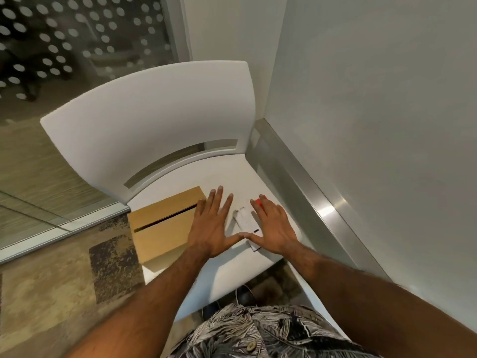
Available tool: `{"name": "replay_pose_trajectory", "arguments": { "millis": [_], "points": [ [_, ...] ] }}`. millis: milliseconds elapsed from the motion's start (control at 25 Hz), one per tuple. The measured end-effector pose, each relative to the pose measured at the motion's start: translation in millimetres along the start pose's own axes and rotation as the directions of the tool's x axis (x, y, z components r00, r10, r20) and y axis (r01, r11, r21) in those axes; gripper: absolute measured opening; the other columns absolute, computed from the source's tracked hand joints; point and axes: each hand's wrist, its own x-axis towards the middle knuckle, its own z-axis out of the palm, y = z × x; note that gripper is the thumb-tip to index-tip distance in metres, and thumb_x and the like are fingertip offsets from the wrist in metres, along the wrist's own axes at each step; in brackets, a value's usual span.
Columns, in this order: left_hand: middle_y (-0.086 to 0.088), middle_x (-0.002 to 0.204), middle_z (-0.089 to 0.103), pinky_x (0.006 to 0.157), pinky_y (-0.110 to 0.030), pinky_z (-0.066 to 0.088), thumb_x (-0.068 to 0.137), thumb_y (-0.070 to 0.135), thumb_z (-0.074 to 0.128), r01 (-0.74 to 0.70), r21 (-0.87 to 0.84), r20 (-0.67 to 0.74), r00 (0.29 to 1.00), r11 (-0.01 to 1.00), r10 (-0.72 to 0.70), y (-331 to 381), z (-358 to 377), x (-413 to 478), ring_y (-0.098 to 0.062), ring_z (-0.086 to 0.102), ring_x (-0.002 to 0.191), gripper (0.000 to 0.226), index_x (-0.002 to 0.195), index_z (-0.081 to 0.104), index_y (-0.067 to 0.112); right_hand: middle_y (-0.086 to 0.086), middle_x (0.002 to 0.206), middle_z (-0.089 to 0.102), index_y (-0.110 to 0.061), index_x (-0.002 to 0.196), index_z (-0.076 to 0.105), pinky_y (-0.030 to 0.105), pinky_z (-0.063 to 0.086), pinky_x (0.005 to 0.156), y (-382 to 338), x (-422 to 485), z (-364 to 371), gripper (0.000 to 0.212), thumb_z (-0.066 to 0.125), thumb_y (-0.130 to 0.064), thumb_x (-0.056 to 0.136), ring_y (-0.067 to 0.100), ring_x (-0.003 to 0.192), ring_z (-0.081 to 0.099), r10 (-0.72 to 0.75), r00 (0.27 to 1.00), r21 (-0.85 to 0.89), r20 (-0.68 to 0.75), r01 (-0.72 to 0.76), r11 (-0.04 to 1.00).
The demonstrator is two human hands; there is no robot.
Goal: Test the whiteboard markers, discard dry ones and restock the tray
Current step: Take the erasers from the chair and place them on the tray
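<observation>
Fingers (219, 200) of both hands: splayed flat, grasping nothing, over the chair seat (224, 174). Beside them: cardboard box (165, 226), white markers (244, 219), red-capped marker (259, 202); testing apparently not yet begun.

The chair (165, 112) is plain white. The box (165, 228) on it is tan cardboard. A red object (259, 202) shows by the white paper (246, 222), which bears a short dark mark. The shirt (258, 332) has a black-and-white leaf print. The carpet (51, 280) is beige with dark mottled squares. The glass (64, 34) carries white dots.
</observation>
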Motion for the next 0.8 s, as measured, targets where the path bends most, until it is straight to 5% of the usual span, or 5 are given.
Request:
{"name": "replay_pose_trajectory", "arguments": {
  "millis": [120, 280, 360, 560, 800],
  "points": [
    [0.0, 0.162, -0.022, 0.121, -0.044, -0.01, 0.07, 0.096, 0.012, -0.069, -0.155, 0.001, 0.998, 0.986, 0.07, 41, 8, 19, -0.022, -0.022, 0.149, 0.11, 0.156, -0.009, 0.03, 0.005, 0.166, -0.008, -0.029, 0.157, -0.005, 0.049, 0.005, 0.122, 29, -8, 1, 0.1, 0.041, -0.081, 0.084, 0.03, 0.153, 0.001, 0.092, 0.994, -0.04, 0.05, -0.09, 0.995],
    [0.0, 0.164, -0.016, 0.12, -0.046, -0.005, 0.075, 0.089, 0.025, 0.207, -0.404, 0.147, 0.976, 0.891, -0.16, 76, 32, 38, -0.023, -0.016, 0.15, 0.104, 0.156, -0.008, 0.031, 0.009, 0.165, -0.015, -0.031, 0.156, -0.006, 0.056, 0.007, 0.122, 52, -9, 8, 0.096, 0.048, -0.07, 0.088, 0.034, 0.153, -0.004, 0.18, 0.976, -0.028, 0.124, -0.178, 0.984],
    [-0.003, 0.164, -0.016, 0.12, -0.052, -0.003, 0.077, 0.086, 0.027, 0.339, -0.383, 0.267, 0.931, 0.859, -0.248, 82, 45, 45, -0.029, -0.017, 0.15, 0.103, 0.156, -0.008, 0.03, 0.012, 0.165, -0.014, -0.031, 0.157, -0.004, 0.06, 0.013, 0.12, 56, -8, 15, 0.094, 0.049, -0.067, 0.088, 0.036, 0.152, -0.003, 0.189, 0.971, 0.009, 0.147, -0.192, 0.981],
    [-0.009, 0.162, -0.023, 0.116, -0.063, 0.011, 0.09, 0.066, 0.047, 0.62, -0.387, 0.488, 0.766, 0.682, -0.42, 91, 60, 54, -0.04, -0.019, 0.148, 0.093, 0.156, -0.006, 0.027, 0.021, 0.162, 0.014, -0.024, 0.155, 0.021, 0.057, 0.046, 0.102, 59, 6, 32, 0.093, 0.066, -0.056, 0.081, 0.044, 0.141, 0.034, 0.119, 0.989, 0.019, 0.092, -0.121, 0.992],
    [-0.012, 0.163, -0.003, 0.111, -0.056, 0.037, 0.091, 0.057, 0.055, 0.695, -0.317, 0.441, 0.711, 0.646, -0.548, 101, 75, 66, -0.04, 0.017, 0.147, 0.083, 0.155, 0.011, 0.029, 0.023, 0.155, 0.031, -0.02, 0.151, 0.035, 0.049, 0.057, 0.089, 58, 20, 39, 0.072, 0.061, -0.045, 0.089, 0.039, 0.124, 0.053, 0.0, 0.999, 0.008, 0.051, 0.0, 1.0]
  ]
}}
